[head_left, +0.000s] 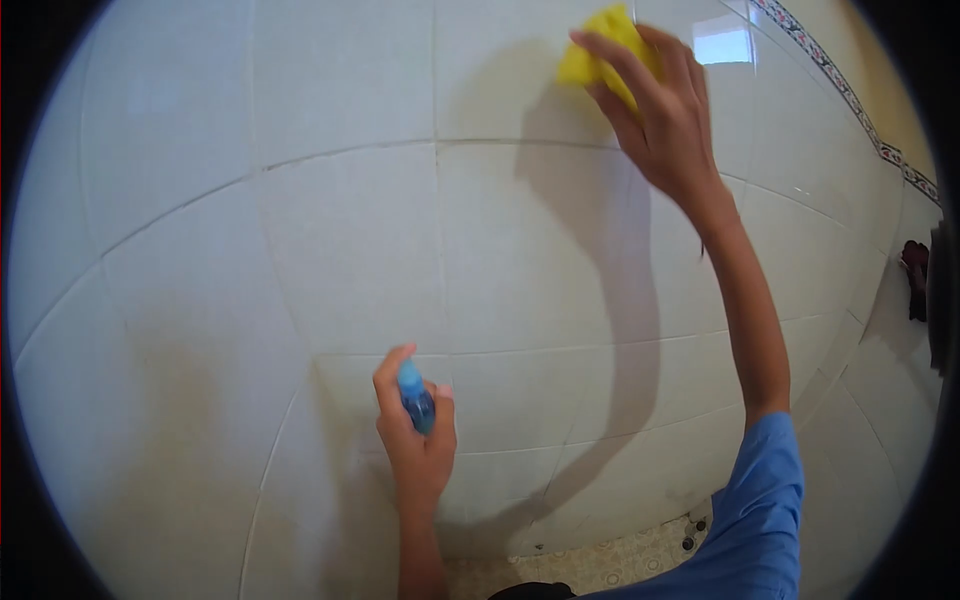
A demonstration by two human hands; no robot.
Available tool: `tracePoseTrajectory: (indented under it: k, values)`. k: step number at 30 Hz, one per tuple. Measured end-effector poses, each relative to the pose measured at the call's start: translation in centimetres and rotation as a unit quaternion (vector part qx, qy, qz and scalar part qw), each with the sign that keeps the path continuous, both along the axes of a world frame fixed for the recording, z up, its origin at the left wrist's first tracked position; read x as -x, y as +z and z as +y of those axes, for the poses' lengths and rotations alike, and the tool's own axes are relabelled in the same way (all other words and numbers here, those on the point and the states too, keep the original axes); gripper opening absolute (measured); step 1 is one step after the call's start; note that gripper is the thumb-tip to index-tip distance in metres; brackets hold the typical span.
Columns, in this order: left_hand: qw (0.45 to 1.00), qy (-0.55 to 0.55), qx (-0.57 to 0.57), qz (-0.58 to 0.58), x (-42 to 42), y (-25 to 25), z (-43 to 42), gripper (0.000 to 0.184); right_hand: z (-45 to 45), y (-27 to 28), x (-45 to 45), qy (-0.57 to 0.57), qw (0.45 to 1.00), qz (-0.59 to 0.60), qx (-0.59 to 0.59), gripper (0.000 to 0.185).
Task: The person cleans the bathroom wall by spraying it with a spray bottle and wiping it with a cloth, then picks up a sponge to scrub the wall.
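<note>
My right hand (pixel 672 125) is raised high and grips a yellow sponge (pixel 610 58) against the white tiled wall (pixel 530 260). The sponge looks slightly blurred, and the fingers cover its right side. Lower down, my left hand (pixel 415 425) is wrapped round a small blue spray bottle (pixel 418 405) with a light blue top. Its index finger lies over the bottle's top. The bottle stands upright in front of the wall, and part of it is hidden by the fingers.
A patterned border strip (pixel 815 55) runs along the wall at the upper right. Dark items (pixel 915 280) hang at the far right. Below is a patterned floor (pixel 620 565), with small dark round objects (pixel 693 535) near the wall's foot. Arm shadows fall on the tiles.
</note>
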State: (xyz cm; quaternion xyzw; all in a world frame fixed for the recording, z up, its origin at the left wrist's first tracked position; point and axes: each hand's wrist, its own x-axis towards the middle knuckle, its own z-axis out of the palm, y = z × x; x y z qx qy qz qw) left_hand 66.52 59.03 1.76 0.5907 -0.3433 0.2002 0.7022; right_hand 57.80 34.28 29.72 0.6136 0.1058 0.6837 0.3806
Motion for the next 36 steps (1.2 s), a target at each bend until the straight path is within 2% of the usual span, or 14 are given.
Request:
tracePoseTrajectory:
  k: [5,8,12,13,14,18,20,24,26,28,30,32,35,36]
  values:
    - [0.993,-0.058,0.042,0.091,2.1,-9.0,-0.7,0.05,-0.3,-6.1,-3.3,0.122,0.977,0.176,-0.011,0.042]
    - [0.995,-0.053,0.071,0.035,-0.3,-8.7,4.4,0.055,5.2,-3.1,-5.9,0.086,0.955,0.251,0.134,0.03]
    - [0.993,-0.05,0.067,0.081,-0.1,-7.4,8.1,0.056,5.4,7.8,-5.4,0.083,0.993,0.067,-0.041,0.025]
    - [0.991,-0.063,0.056,0.099,1.8,5.4,4.6,0.056,0.2,18.4,-2.7,0.073,0.987,0.08,-0.119,0.023]
    - [0.991,-0.064,0.055,0.104,2.1,5.6,4.3,0.056,2.1,17.0,-3.2,0.059,0.977,0.109,-0.171,0.023]
    - [0.987,-0.074,0.072,0.12,2.1,5.3,3.7,0.057,4.1,13.3,-5.9,0.035,0.975,0.214,0.045,0.013]
    - [0.988,-0.071,0.062,0.119,1.6,5.0,4.0,0.057,1.4,17.9,-6.3,0.094,0.985,0.11,-0.095,0.017]
    - [0.981,-0.092,0.066,0.158,1.4,4.9,3.9,0.058,2.3,20.4,-6.8,0.103,0.986,-0.03,-0.13,0.02]
    - [0.979,-0.087,0.069,0.173,1.7,4.7,4.0,0.058,4.9,15.1,-7.6,0.085,0.977,0.116,-0.155,0.031]
    - [0.975,-0.093,0.079,0.185,1.4,4.6,4.0,0.057,5.1,12.0,-6.8,0.015,0.971,0.236,0.046,0.031]
    - [0.975,-0.087,0.082,0.189,1.7,5.0,4.1,0.057,3.2,14.7,-6.8,-0.021,0.974,0.212,0.077,0.03]
    - [0.974,-0.081,0.084,0.194,1.6,5.1,4.2,0.057,2.5,18.8,-6.5,0.016,0.996,0.076,-0.037,0.031]
    - [0.973,-0.076,0.091,0.196,1.7,4.7,4.1,0.057,3.8,17.7,-7.0,0.062,0.996,-0.007,-0.058,0.025]
    - [0.972,-0.079,0.096,0.198,1.7,4.7,4.0,0.057,3.9,16.5,-7.7,0.0,0.997,0.081,-0.011,0.025]
